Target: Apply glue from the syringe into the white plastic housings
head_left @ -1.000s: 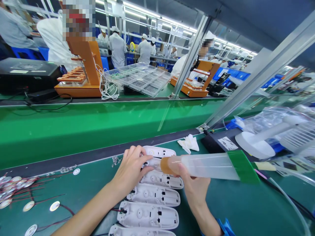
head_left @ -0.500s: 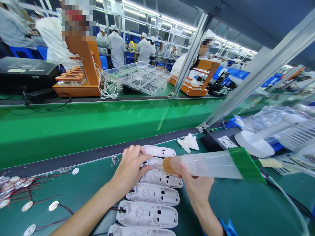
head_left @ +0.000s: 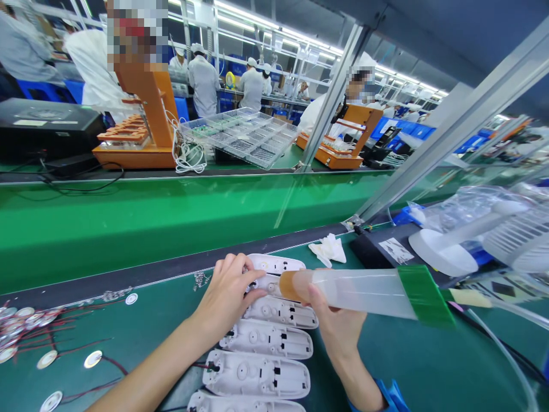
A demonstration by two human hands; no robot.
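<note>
From the head view we see our left hand [head_left: 227,294] resting on a white shell [head_left: 268,282], the second from the far end of a row of shells [head_left: 257,375] lying open side up on the green mat [head_left: 407,366]; its fingers are curled down on the shell's left end, pinning it. Our right hand [head_left: 338,329] is closed around a clear syringe [head_left: 360,292], which lies almost level, its amber tip [head_left: 289,285] at the same shell, just right of the left fingertips. A green tape band [head_left: 424,294] wraps the syringe's wide end, and a tube [head_left: 510,355] runs off from it to the right. To the far right of the shells lie a crumpled wipe [head_left: 329,250], a black box [head_left: 386,252] and a white fan [head_left: 467,243] with plastic bags behind it. On the near left, metal discs [head_left: 47,359] with red wires are scattered over the mat. Beyond the mat runs a green belt [head_left: 150,223], then orange fixtures [head_left: 143,123], clear trays [head_left: 242,137] and people in white coats. Slanted metal posts [head_left: 433,131] cross the right side. The left hand hides the shell's left end, so we cannot see whether the tip touches it; the nearest shell is cut off by the frame.
</note>
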